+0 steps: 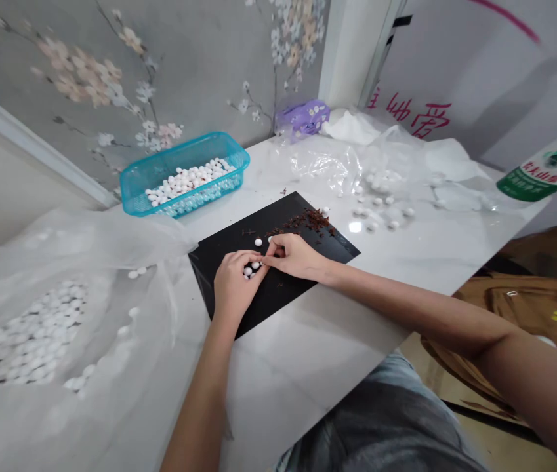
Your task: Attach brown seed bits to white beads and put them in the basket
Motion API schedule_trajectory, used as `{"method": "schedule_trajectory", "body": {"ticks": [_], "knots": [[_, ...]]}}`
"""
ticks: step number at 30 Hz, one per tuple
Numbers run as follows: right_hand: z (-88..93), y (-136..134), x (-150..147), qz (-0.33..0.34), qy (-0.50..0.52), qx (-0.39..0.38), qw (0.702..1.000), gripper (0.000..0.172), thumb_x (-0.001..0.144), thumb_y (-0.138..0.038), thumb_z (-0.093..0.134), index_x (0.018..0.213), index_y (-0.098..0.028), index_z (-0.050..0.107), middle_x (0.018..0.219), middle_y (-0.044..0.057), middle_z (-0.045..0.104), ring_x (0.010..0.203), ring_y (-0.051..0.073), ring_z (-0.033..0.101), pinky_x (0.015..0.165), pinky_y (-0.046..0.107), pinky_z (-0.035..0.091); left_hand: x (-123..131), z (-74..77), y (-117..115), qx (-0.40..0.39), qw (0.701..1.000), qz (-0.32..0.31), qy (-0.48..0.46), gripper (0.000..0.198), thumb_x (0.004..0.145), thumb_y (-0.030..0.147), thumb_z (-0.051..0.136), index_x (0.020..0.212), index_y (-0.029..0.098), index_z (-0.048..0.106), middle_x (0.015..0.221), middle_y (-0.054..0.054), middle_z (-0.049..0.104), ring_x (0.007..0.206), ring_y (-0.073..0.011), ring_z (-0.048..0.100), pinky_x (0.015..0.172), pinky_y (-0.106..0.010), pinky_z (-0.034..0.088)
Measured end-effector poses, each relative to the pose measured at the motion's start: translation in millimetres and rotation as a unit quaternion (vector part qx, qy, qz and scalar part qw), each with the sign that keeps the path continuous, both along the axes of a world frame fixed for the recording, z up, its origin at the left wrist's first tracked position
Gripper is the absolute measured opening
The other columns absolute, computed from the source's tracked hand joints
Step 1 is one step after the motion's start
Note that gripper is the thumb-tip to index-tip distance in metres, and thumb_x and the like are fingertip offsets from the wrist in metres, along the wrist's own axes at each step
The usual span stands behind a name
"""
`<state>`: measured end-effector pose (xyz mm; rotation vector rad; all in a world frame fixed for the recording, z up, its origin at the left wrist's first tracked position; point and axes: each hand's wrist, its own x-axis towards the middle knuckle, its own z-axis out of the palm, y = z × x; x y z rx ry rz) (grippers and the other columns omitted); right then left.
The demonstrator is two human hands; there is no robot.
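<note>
My left hand (237, 280) rests over the black mat (268, 308), its thumb and index finger closed at a small white ball. Several white balls (255, 265) lie within the curve of its fingers. Against those left fingertips, my right hand (294, 255) is pinched; what it holds is too small to make out. One loose white ball (258, 242) sits just beyond the hands. A heap of reddish-brown bits (315, 221) is spread on the far right part of the mat.
A blue plastic basket (135, 204) containing many white balls stands at the back. Left lies a translucent bag (125, 262) with more balls. Clear plastic bags (322, 164), scattered balls (389, 200), a purple packet (305, 118) and a green-labelled bottle (536, 172) are on the right.
</note>
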<state>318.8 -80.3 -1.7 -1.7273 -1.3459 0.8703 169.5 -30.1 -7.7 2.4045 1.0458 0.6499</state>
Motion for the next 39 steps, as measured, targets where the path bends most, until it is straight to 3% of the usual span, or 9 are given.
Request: {"method": "schedule_trajectory", "body": {"ticks": [39], "knots": [[-8.4,-0.9,3.6,0.002,0.025,0.03,0.999,0.016,0.071,-0.026,0.061,0.063,-0.017,0.05,0.049,-0.009,0.031,0.047,0.006,0.029,0.049,0.022,0.024,-0.3,1.3,-1.6,0.029,0.999,-0.02,0.009,0.007,0.081,0.028,0.06,0.083,0.023,0.065,0.093,0.0,0.068,0.091,-0.0186,0.057,0.082,-0.03,0.045]]}}
